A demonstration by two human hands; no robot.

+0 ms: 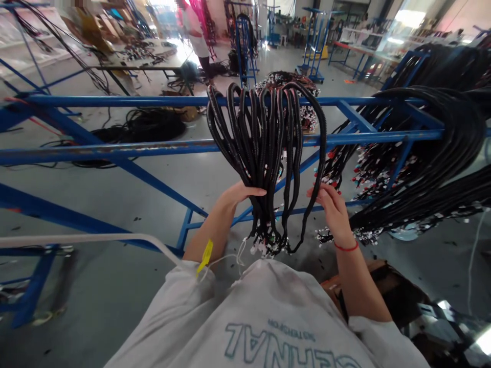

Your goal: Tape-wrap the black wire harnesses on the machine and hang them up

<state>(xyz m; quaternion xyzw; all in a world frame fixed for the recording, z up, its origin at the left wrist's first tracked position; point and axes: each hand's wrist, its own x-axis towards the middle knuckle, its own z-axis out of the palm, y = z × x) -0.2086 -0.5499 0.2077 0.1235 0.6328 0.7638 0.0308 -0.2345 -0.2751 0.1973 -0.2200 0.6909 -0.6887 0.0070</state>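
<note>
A bunch of black corrugated wire harnesses (pixel 264 148) hangs looped over the blue rack rails, with small white connectors (pixel 264 246) at its lower ends. My left hand (pixel 243 193) is closed around the bunch from the left, thumb lying across the front; its other fingers are hidden behind the tubes. On the right, one wire harness (pixel 323 135) bows out from the others. My right hand (pixel 333 202) has its fingers closed on that tube at about the same height.
The blue rack (pixel 164 145) spans the view before me. Thick black harness bundles (pixel 448 122) hang at the right. Behind the rack are a coiled black pile (pixel 153 124), a work table (pixel 164 57) and other people. A cardboard box (pixel 374 268) sits low at right.
</note>
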